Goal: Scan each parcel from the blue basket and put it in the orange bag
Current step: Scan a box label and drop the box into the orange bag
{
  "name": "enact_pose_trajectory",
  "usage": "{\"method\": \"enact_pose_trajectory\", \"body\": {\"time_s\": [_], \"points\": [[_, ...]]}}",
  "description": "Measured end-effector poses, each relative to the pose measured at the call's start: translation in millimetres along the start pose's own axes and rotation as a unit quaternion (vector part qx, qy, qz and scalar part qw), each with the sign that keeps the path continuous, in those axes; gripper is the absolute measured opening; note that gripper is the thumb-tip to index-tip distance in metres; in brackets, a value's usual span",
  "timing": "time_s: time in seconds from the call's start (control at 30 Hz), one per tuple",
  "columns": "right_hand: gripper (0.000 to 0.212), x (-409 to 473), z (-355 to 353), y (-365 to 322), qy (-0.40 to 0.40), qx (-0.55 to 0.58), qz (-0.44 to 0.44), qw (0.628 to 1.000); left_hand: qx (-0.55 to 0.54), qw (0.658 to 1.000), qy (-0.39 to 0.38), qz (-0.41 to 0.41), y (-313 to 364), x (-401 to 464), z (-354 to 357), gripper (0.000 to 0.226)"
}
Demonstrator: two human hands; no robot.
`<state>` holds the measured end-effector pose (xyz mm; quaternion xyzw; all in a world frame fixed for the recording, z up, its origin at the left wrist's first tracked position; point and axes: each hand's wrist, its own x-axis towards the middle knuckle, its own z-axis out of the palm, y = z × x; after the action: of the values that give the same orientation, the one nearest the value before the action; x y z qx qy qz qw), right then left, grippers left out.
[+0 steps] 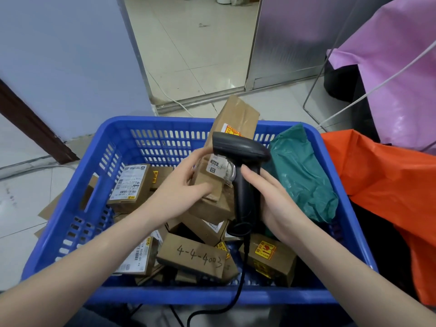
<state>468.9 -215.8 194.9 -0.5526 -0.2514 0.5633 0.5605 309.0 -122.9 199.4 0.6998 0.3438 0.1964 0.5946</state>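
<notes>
Gripping brown parcel (pixel 226 149), left hand (pixel 186 182); scanner (pixel 243 156) alongside.

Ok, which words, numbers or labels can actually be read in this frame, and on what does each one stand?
"4-4-4003": handwritten in black on the brown cardboard box at the near side of the blue plastic basket.
White shipping label on the long brown paper parcel held in the left hand: blurred.
Yellow and red stickers on the small brown box at near right: too small.
White barcode labels on the other boxes at left: too small.
</notes>
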Motion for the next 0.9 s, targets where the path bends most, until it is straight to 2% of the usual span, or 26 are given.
{"method": "enact_pose_trajectory", "body": {"time_s": [0.03, 0.1, 0.2, 0.3, 0.33, 0.43, 0.47, 0.53, 0.6, 0.67, 0.73, 0.8, 0.9], "points": [[0.046, 1, 1, 1, 0.004, -0.006, -0.003, 1.000, -0.013, 1.000, 0.016, -0.003, -1, -1, 3, 0.050], [0.047, 2, 5, 3, 0.010, -0.024, -0.002, 1.000, 0.032, 0.999, 0.022, -0.010, -3, -2, 11, 0.030], [0.039, 2, 10, 6, 0.004, -0.073, 0.005, 0.997, 0.040, 0.998, -0.019, -0.043, -3, -5, 17, 0.011], [0.014, 0, 14, 12, -0.003, -0.086, 0.036, 0.996, 0.052, 0.998, -0.012, -0.037, -1, -8, 20, 0.028], [0.020, -2, 15, 14, -0.005, -0.082, 0.049, 0.995, 0.062, 0.997, 0.004, -0.036, -2, -8, 21, 0.032], [0.065, -2, 13, 19, -0.006, -0.086, 0.030, 0.996, 0.068, 0.997, 0.039, -0.027, -5, -5, 21, 0.042], [0.071, -1, 13, 18, 0.004, -0.089, 0.015, 0.996, 0.066, 0.997, 0.045, -0.023, -5, -4, 21, 0.047], [0.066, 1, 10, 13, 0.038, -0.092, -0.025, 0.995, 0.055, 0.997, 0.055, -0.023, -2, -3, 20, 0.058], [0.056, 3, 7, 7, 0.080, -0.092, -0.061, 0.991, 0.002, 0.997, 0.070, -0.028, 2, -3, 18, 0.053], [0.061, 5, 4, 4, 0.122, -0.053, -0.068, 0.989, -0.057, 0.995, 0.078, -0.024, 6, -4, 16, 0.035], [0.068, 7, 0, 6, 0.147, 0.017, -0.048, 0.988, -0.087, 0.993, 0.082, -0.018, 9, -5, 14, 0.030], [0.059, 8, -3, 6, 0.142, 0.078, -0.019, 0.987, -0.102, 0.992, 0.078, -0.017, 10, -6, 13, 0.038], [0.047, 9, -10, 0, 0.108, 0.067, -0.009, 0.992, -0.147, 0.986, 0.075, -0.022, 14, -10, 12, 0.035]]}}
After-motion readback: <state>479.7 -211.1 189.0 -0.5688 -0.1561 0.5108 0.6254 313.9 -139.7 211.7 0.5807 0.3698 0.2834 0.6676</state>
